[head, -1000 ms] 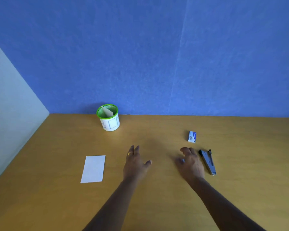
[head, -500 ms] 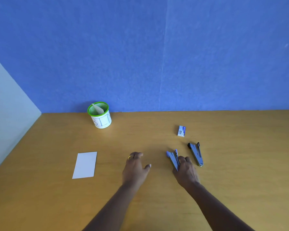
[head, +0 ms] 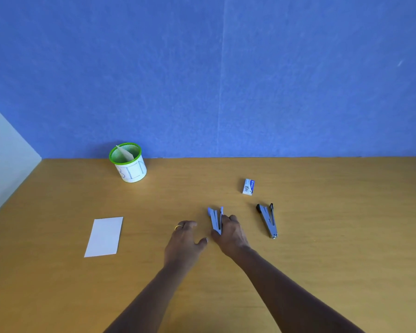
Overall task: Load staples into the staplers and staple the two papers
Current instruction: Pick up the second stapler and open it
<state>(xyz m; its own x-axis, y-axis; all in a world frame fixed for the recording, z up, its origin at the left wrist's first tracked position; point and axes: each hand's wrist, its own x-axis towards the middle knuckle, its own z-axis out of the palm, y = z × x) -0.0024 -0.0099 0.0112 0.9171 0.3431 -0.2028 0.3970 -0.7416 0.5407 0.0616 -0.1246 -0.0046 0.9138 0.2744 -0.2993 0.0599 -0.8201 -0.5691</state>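
My right hand [head: 229, 234] grips a blue stapler [head: 215, 218] at its near end, its nose pointing away from me. To the stapler's left, my left hand [head: 184, 241] hovers with its fingers loosely curled and holds nothing. A second stapler [head: 267, 219], grey with black tips, lies on the wooden table [head: 334, 224] to the right. A small white and blue staple box [head: 248, 186] lies beyond it. White paper [head: 104, 236] lies flat at the left.
A green-rimmed mesh cup [head: 129, 162] with a white label and a paper slip inside stands at the back left, near the blue wall [head: 226, 75]. A pale side wall [head: 3, 152] borders the table on the left.
My right hand took hold of the blue stapler and drew it out from under the palm. The view shifted right. My left hand moved slightly closer to the stapler.
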